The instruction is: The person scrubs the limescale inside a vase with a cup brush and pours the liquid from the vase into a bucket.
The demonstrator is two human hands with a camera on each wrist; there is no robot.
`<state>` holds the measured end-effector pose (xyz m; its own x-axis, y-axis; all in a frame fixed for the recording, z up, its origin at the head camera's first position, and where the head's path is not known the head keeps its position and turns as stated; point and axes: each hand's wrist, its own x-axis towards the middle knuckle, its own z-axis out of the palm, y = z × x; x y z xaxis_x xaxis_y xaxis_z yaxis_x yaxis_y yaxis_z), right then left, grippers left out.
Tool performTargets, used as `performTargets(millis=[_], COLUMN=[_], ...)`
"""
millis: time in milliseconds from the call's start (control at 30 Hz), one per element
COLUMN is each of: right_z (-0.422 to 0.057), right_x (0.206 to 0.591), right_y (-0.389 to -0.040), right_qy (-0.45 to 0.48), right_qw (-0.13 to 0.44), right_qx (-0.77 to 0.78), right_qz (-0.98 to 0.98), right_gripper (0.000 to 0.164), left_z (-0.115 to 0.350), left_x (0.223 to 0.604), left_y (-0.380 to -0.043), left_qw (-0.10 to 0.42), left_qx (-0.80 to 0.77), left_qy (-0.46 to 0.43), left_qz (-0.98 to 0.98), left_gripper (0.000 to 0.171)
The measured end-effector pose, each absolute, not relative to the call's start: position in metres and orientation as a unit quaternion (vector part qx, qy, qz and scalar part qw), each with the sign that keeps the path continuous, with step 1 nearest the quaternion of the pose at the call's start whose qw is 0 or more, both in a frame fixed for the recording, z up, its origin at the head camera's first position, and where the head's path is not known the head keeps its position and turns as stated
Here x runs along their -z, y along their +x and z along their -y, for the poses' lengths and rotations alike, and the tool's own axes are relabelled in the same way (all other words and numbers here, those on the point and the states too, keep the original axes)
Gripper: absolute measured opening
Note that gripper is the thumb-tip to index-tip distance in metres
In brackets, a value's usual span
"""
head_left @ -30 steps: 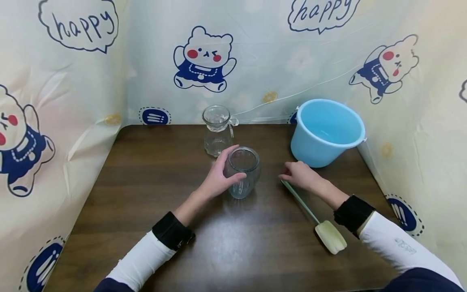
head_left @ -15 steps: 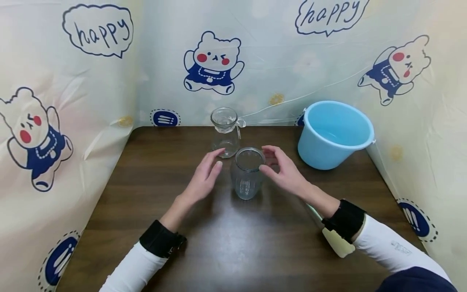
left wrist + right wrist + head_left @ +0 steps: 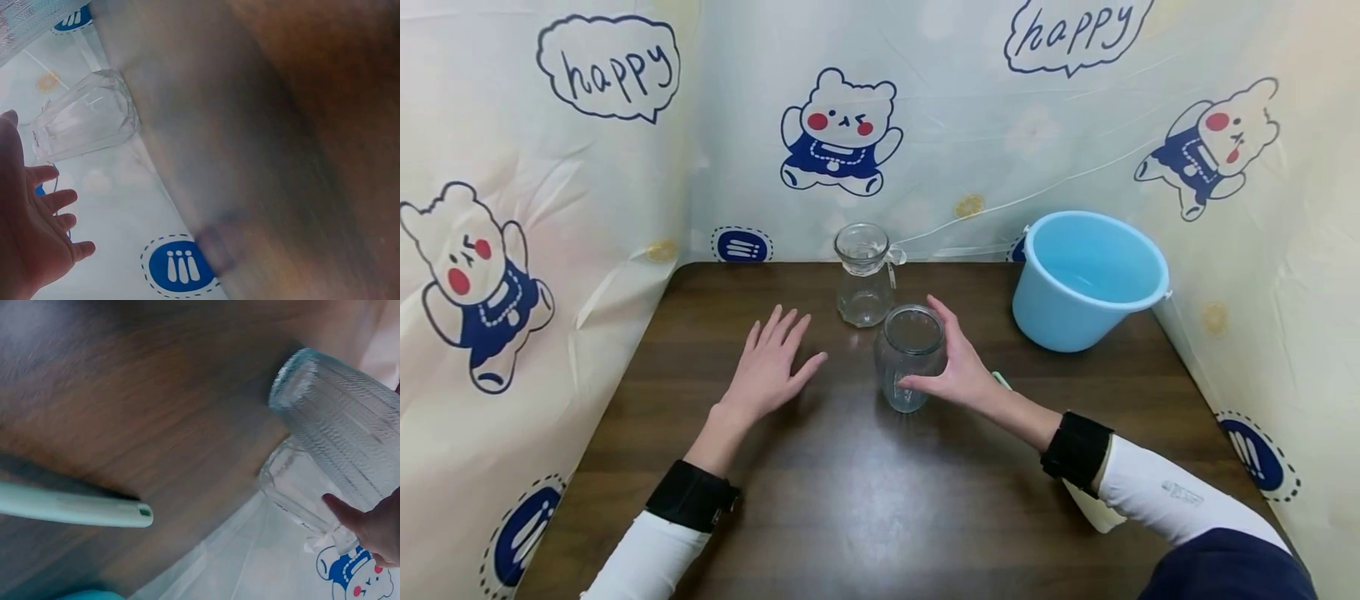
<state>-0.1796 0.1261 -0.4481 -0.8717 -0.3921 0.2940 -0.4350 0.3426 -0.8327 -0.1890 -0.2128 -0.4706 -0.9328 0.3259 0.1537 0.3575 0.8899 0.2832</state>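
Note:
My right hand [image 3: 961, 367] is around the side of a ribbed clear glass jar [image 3: 891, 367], thumb across its front and fingers behind it. The jar stands upright on the table. My left hand [image 3: 766, 367], fingers spread, is at the left of the jar and holds nothing; in the left wrist view its fingers overlap the backdrop. Behind the jar stands a clear glass vase [image 3: 865, 296] with a ribbon at its neck. A pale artificial tulip lies at the right, its green stem [image 3: 75, 506] in the right wrist view and its bloom [image 3: 1093, 508] partly hidden under my right forearm.
A light blue bucket [image 3: 1067, 308] stands at the table's back right. The dark wooden table [image 3: 865, 500] meets a printed cloth backdrop [image 3: 955, 125] along its back and sides.
My left hand has let go of the jar and drawn away to the left. My right hand has moved from beside the tulip stem to the jar and now grips it.

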Motion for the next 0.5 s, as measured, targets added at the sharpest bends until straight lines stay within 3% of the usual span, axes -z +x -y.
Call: performTargets(millis=[233,500], right_z=[-0.131,-0.13], right_x=[0.454,0.451], right_y=[-0.182,-0.184], right_qy=[0.269,0.257], right_qw=[0.008,0.008], right_qx=[-0.524,-0.558], right_qz=[0.808,0.789], right_gripper=[0.101,0.103], left_z=[0.209,0.199], left_x=[0.479,0.478], left_y=[-0.184,-0.191], left_qw=[0.042,0.043], left_qx=[0.143,0.15], left_qy=[-0.169,-0.178], left_qz=[0.974,0.972], left_gripper=[0.08,0.078])
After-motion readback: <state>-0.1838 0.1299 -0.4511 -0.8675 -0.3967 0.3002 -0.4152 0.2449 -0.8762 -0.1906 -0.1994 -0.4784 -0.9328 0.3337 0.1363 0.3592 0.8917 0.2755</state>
